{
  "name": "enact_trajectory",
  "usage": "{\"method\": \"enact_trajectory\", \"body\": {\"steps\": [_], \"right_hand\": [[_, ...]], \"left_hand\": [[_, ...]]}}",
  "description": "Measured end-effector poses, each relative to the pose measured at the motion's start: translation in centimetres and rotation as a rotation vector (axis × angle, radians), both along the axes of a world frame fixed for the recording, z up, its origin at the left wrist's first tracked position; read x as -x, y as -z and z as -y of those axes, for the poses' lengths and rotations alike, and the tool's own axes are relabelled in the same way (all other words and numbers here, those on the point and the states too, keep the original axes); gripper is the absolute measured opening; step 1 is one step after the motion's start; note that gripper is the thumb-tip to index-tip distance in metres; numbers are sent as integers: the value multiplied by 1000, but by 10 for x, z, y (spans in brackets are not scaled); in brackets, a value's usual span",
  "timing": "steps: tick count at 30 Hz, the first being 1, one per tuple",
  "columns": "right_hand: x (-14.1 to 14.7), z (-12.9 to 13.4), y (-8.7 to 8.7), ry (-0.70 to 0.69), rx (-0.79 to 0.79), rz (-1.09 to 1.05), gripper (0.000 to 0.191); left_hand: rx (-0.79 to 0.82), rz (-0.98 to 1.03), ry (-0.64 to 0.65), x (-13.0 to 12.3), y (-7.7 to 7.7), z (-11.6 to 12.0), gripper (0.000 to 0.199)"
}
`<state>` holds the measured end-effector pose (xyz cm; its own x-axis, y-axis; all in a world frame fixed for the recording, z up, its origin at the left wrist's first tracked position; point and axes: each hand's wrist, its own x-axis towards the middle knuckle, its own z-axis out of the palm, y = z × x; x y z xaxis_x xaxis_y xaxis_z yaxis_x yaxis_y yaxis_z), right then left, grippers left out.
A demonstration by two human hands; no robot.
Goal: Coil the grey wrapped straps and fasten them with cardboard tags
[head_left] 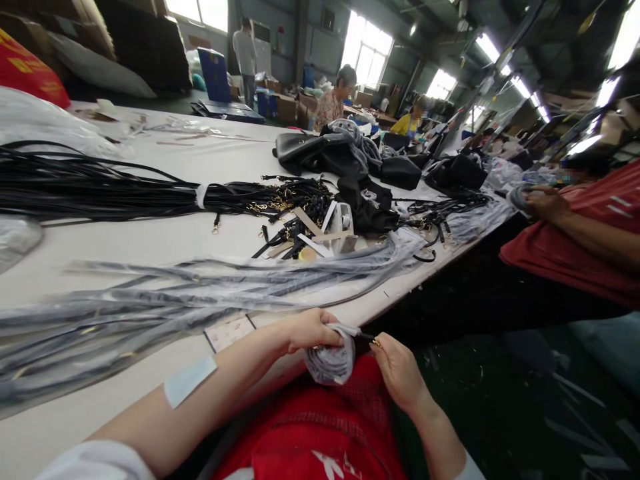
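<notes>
In the head view, my left hand point(316, 330) is closed around a coiled strap point(330, 363) wrapped in clear plastic, held over my red apron point(320, 427) at the table's edge. My right hand point(395, 367) pinches the black strap end point(370, 338) with its gold clasp, which comes out of the plastic just right of the coil. Long plastic-wrapped straps point(200, 293) lie across the table beyond my left forearm. Behind them sits a large bundle of black straps point(100, 190) with gold clasps, bound by a white tie point(201, 197).
Black bags point(320, 153) and loose cardboard strips point(307, 223) are piled on the white table point(165, 240). At the right, a person in a red shirt point(580, 240) holds a grey coil point(519, 198). Other people are farther back.
</notes>
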<state>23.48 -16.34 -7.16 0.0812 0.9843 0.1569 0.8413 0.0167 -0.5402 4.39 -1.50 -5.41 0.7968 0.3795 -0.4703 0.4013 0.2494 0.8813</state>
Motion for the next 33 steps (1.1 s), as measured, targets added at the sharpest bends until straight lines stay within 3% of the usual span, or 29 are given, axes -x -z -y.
{"method": "enact_trajectory", "body": {"steps": [4, 6, 8, 10, 13, 17, 21, 23, 26, 29, 33], "right_hand": [[-4, -8, -7, -150, 149, -302, 23], [2, -16, -11, -227, 187, -460, 45], [13, -25, -14, -262, 251, -514, 51], [25, -35, -16, -248, 335, -487, 40], [37, -49, -17, -291, 429, -533, 28], [42, -59, -13, -446, 433, -847, 39], [53, -58, -1, -345, 403, -1239, 42], [62, -58, 3, -270, 377, -1347, 37], [73, -65, 2, -222, 347, -1363, 32], [83, -75, -7, -239, 366, -1247, 33], [90, -80, -14, -166, 373, -1168, 35]], "left_hand": [[-133, -80, -10, -4, -9, 5, 18], [-183, -116, 4, -6, -10, 8, 17], [-219, -142, 17, -7, -9, 8, 14], [-238, -161, 25, -4, -9, 5, 10], [-215, -140, 33, 10, -12, -4, 17], [-34, 57, 21, 36, -15, -12, 41], [359, 426, -71, 58, -13, -9, 53], [445, 504, -127, 66, -10, -6, 52], [479, 533, -250, 74, -5, -2, 48], [426, 498, -354, 78, 1, 1, 37], [369, 488, -402, 81, 1, 1, 35]]}}
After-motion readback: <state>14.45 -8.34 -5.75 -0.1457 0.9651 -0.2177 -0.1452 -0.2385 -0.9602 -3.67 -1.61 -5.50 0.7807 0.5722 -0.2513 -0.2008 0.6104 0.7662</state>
